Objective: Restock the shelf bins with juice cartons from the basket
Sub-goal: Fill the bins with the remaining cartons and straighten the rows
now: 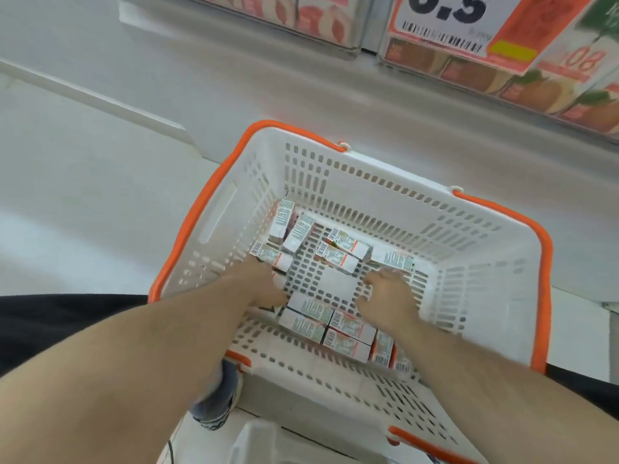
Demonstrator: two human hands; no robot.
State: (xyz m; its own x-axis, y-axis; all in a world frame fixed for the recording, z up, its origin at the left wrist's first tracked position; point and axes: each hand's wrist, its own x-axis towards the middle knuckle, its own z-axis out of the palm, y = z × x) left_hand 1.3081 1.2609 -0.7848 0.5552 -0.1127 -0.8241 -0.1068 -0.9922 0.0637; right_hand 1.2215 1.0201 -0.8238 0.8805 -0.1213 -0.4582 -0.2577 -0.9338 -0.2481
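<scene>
A white basket with an orange rim [378,182] stands on the floor below the shelf. Several small juice cartons lie loose on its bottom, some at the far left [294,234], some in the middle [338,257] and a cluster at the near side [335,329]. Both my arms reach down into it. My left hand [264,283] is at the left side, its fingers and thumb curled round a carton [280,280] that is mostly hidden beneath it. My right hand [385,296] hovers over the basket floor with loosely curled fingers, next to a carton [393,259], and holds nothing.
Shelf bins with peach-printed cartons [522,85] and a large price tag [452,21] hang above the basket at the top right; another bin [301,15] is at the top middle. My shoe [217,396] is beside the basket's near left corner. White shelf base runs left.
</scene>
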